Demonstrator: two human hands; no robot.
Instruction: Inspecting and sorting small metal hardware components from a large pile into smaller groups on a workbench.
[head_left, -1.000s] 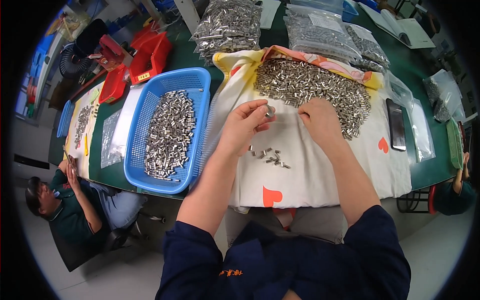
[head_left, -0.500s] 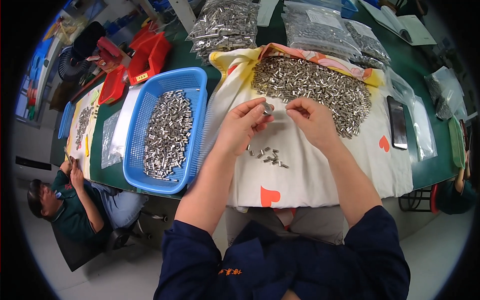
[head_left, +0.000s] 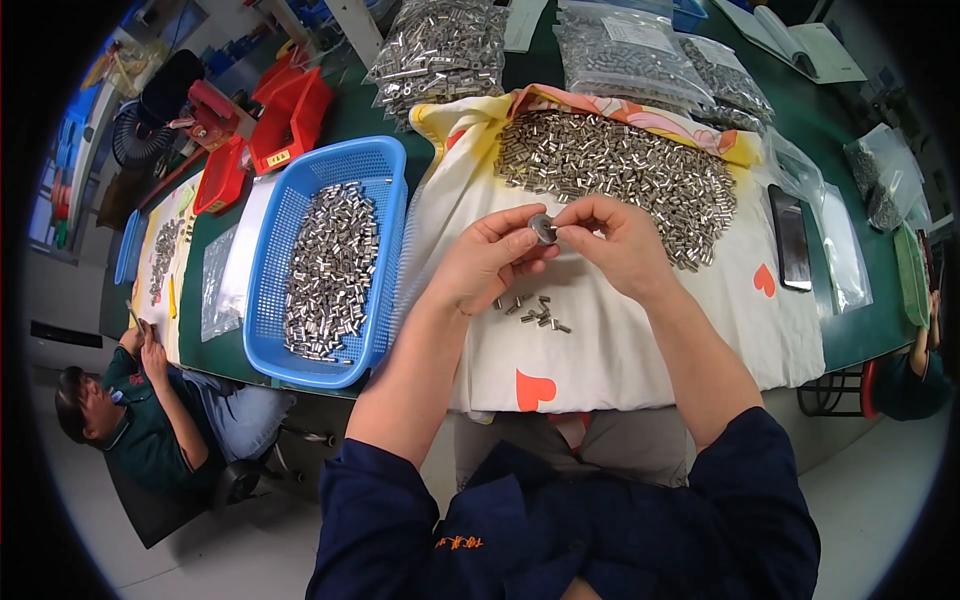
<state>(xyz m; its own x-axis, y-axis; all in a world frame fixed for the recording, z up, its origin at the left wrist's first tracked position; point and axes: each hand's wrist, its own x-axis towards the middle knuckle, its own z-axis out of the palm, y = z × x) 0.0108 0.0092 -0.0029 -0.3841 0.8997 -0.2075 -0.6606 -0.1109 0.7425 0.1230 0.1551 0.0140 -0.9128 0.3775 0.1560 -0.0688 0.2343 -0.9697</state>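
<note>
My left hand (head_left: 488, 260) pinches a small round grey metal disc-shaped piece (head_left: 541, 228) between thumb and fingers. Against the side of that piece come the closed fingertips of my right hand (head_left: 622, 248); whatever they pinch is too small and too covered to name. Just beyond both hands, a large heap of short shiny metal cylinders (head_left: 620, 165) spreads over a white cloth (head_left: 620, 370) with red hearts. Several loose cylinders (head_left: 541, 318) lie on the cloth below my hands.
To the left stands a blue mesh basket (head_left: 262, 290) holding many cylinders. Red bins (head_left: 290, 125) sit behind it. Filled plastic bags (head_left: 440, 55) line the back, and a phone (head_left: 791, 240) lies at the right. A seated co-worker (head_left: 150, 420) is at far left, another person at far right.
My right hand has moved left, bringing its fingertips up to the round metal piece. The piece has turned slightly in my left hand.
</note>
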